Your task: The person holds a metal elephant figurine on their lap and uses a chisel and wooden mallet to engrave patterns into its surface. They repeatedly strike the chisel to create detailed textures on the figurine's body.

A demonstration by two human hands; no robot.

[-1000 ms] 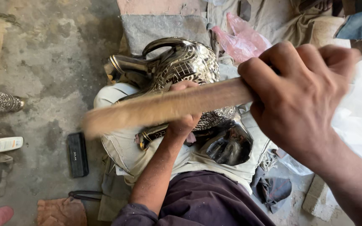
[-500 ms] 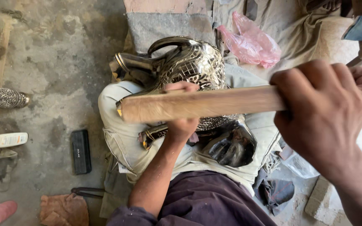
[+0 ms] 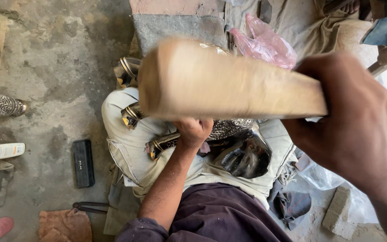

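The right hand (image 3: pixel 350 130) has its grip wrapped fully around one end of a thick wooden bat (image 3: pixel 229 83), fingers closed over the top edge so no gap shows. The bat reaches leftward across the view, raised close to the camera and blurred, so its far end looks oversized and its exact height above the work is hard to judge. Beneath it, the left hand (image 3: pixel 194 131) presses down on an engraved silver metal vessel (image 3: pixel 229 130) lying across the person's lap; the fingers are curled onto the metal, though the bat hides how much they enclose. A dark, polished part of the vessel (image 3: pixel 246 157) shows just right of that hand. On the concrete floor (image 3: pixel 54 71) to the left lie a black case (image 3: pixel 83 162) and a white and yellow tube (image 3: pixel 1 151). A pink plastic bag (image 3: pixel 265 42) sits beyond the bat.
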